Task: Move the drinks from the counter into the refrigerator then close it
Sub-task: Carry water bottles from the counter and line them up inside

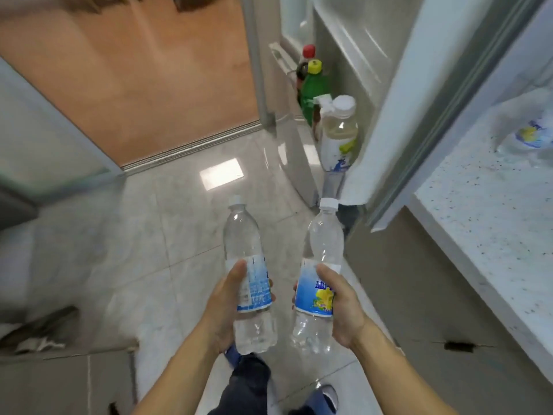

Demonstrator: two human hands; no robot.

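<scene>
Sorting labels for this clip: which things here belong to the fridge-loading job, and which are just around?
Job:
left hand holding clear bottle
right hand holding lemon-label bottle
open fridge door
bottle on counter

Around:
green bottle
red-capped bottle
white-capped bottle

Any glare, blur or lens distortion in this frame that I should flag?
Head view: a bright ceiling-light glare patch on the floor tiles; wide-angle bending of the refrigerator door edges; motion blur smears the bottle on the counter; both held bottles look fairly sharp.
</scene>
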